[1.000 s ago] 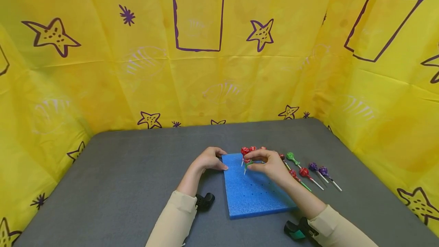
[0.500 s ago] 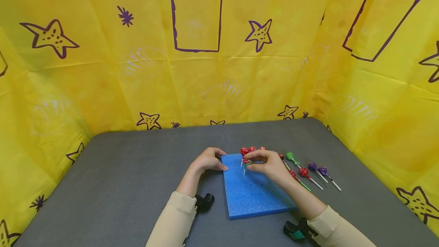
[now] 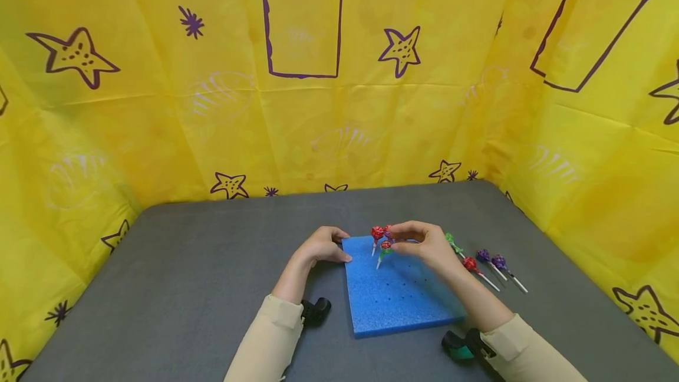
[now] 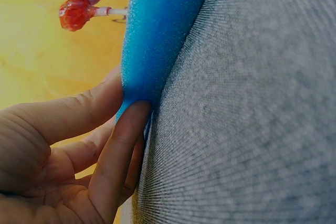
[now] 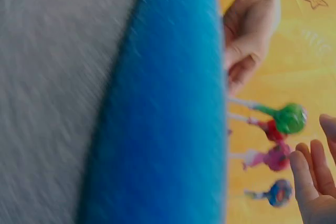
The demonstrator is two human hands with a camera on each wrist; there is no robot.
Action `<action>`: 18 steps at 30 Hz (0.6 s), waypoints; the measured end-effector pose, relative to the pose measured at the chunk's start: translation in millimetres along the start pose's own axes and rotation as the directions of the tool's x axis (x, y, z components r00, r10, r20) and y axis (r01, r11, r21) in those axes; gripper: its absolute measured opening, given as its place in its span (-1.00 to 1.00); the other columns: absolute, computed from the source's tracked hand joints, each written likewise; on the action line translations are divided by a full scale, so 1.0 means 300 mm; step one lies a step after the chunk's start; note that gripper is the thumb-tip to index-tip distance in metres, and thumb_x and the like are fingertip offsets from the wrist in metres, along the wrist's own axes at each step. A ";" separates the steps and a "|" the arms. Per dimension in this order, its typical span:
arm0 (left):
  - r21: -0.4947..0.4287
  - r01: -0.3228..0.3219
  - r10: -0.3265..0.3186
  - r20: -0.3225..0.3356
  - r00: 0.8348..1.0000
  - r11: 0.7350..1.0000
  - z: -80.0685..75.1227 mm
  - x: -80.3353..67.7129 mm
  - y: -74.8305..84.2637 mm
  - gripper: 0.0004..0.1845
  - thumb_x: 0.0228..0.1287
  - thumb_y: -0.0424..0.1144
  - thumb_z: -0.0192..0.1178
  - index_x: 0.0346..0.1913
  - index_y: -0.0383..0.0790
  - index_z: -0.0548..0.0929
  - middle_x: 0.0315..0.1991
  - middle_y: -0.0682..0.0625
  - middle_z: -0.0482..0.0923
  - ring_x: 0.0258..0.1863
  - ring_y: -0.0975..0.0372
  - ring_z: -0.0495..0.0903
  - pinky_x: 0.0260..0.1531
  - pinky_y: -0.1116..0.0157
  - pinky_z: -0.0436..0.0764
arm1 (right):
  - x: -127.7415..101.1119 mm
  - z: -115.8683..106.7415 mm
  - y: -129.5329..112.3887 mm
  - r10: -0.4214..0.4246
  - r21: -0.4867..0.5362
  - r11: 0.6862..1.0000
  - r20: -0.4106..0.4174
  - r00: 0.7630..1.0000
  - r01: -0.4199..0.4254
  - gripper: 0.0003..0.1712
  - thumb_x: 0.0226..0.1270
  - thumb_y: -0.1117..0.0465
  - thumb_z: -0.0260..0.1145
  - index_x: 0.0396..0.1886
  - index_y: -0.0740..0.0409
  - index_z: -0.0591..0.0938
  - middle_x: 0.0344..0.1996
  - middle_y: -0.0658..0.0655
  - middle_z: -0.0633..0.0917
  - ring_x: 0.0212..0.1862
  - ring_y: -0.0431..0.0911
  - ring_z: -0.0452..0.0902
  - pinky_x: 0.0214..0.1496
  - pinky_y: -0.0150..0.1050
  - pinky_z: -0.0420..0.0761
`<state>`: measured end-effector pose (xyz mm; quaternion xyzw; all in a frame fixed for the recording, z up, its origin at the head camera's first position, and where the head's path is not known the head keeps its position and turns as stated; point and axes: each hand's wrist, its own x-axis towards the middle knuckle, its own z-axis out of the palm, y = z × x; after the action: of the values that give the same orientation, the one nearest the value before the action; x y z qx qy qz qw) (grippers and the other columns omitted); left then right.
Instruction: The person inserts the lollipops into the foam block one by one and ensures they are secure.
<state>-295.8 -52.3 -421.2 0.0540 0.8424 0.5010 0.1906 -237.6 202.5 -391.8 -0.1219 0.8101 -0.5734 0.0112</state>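
Observation:
My left hand (image 3: 322,246) grips the back left corner of a blue foam board (image 3: 389,311) dotted with small holes. In the left wrist view its fingers (image 4: 123,145) and thumb pinch the board's edge. A green-wrapped lollipop (image 3: 385,247) stands in the board, its stick tilted slightly. Just right of it is my right hand (image 3: 429,246), its fingers apart and nothing between them. The right wrist view shows those fingers (image 5: 303,177) clear of the upright lollipops. A red lollipop (image 3: 377,233) stands behind the green one; the right hand partly hides others at the back.
On the grey table (image 3: 212,287), right of the board, lie a red lollipop (image 3: 470,264), a green lollipop (image 3: 450,239) and two purple ones, the nearer purple lollipop (image 3: 499,262) farthest right. A yellow cloth (image 3: 297,122) encloses the table's back and sides.
The right hand has let go of the green-wrapped lollipop and drawn off a little to the right and up. The lollipop stays upright in the board. The left hand has not moved.

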 end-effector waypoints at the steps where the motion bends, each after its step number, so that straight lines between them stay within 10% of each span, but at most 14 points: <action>1: 0.000 0.000 0.000 0.001 1.000 1.000 0.000 0.001 0.000 -0.49 0.01 -0.37 0.50 0.09 -0.30 0.64 -0.01 -0.22 0.57 -0.25 0.16 0.60 -0.19 0.27 0.72 | 0.001 -0.009 -0.001 0.002 0.003 1.000 -0.010 1.000 -0.002 -0.62 0.24 0.29 0.42 0.06 0.27 0.66 0.06 0.35 0.69 0.09 0.13 0.65 -0.05 -0.39 0.67; 18: 0.006 0.007 -0.007 -0.001 1.000 1.000 0.001 0.003 0.004 -0.47 0.01 -0.38 0.50 0.11 -0.30 0.63 0.03 -0.22 0.57 -0.22 0.16 0.59 -0.19 0.27 0.71 | 0.000 -0.205 0.065 0.082 -0.148 0.983 -0.174 0.981 -0.108 -0.49 0.31 0.10 0.39 0.21 0.20 0.59 0.17 0.33 0.64 -0.10 -0.47 0.58 -0.03 -0.52 0.61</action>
<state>-296.6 -51.3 -420.4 0.0514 0.8441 0.4980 0.1920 -250.8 265.4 -388.9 -0.0348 0.8557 -0.5148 -0.0392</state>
